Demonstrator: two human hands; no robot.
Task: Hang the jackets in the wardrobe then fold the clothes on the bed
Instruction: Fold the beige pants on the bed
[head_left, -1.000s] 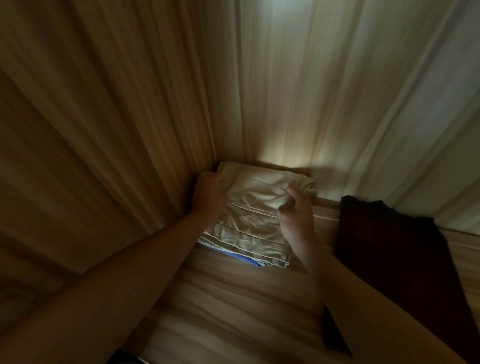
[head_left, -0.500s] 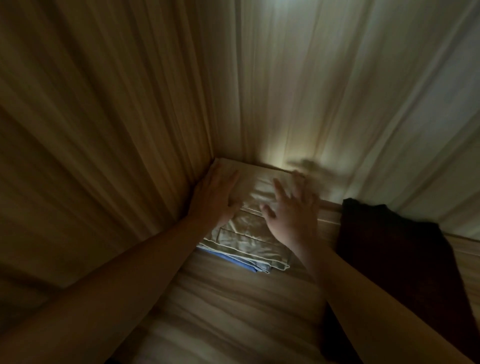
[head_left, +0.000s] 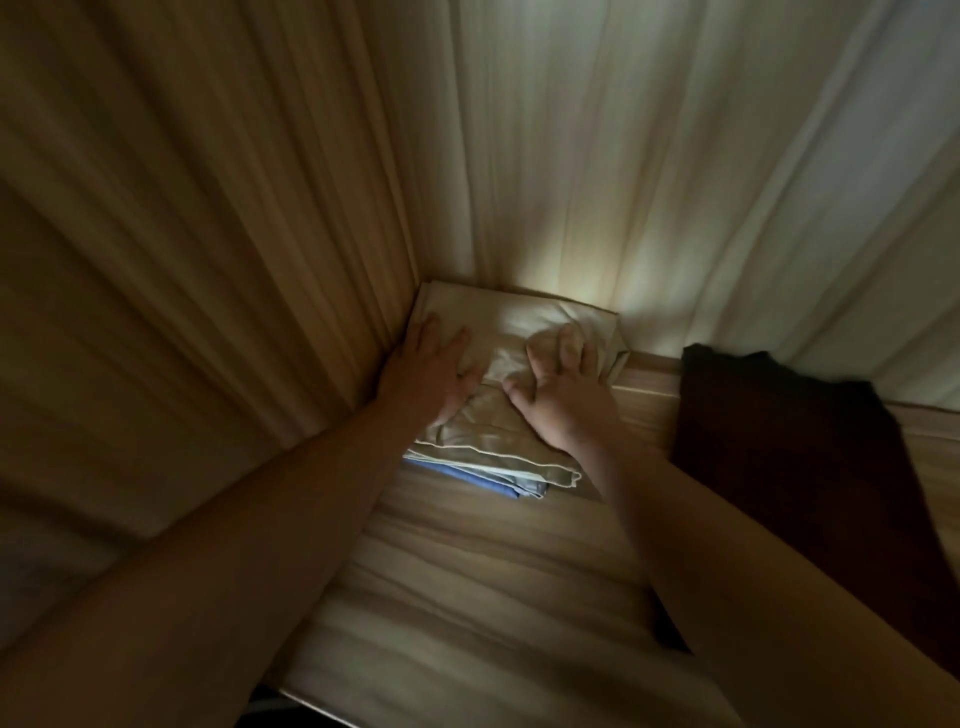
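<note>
A folded beige garment (head_left: 498, 452) lies on top of a small stack in the back left corner of a dim wooden wardrobe shelf (head_left: 467, 571). Under it a folded blue garment (head_left: 467, 475) shows at the front edge. My left hand (head_left: 431, 374) lies flat on the stack's left side, fingers straight, against the side wall. My right hand (head_left: 558, 389) presses on the stack's right side with fingers spread, and the beige cloth bunches slightly under its fingertips.
A dark folded cloth (head_left: 810, 467) lies on the shelf to the right of the stack. The wardrobe's wooden side wall (head_left: 208, 260) rises on the left and the back wall (head_left: 675, 182) behind. The shelf's front edge runs at bottom centre.
A second ago both hands gripped the beige garment's far edges. They have since flattened out on top of the stack, and the right hand's fingers have spread wider over the cloth.
</note>
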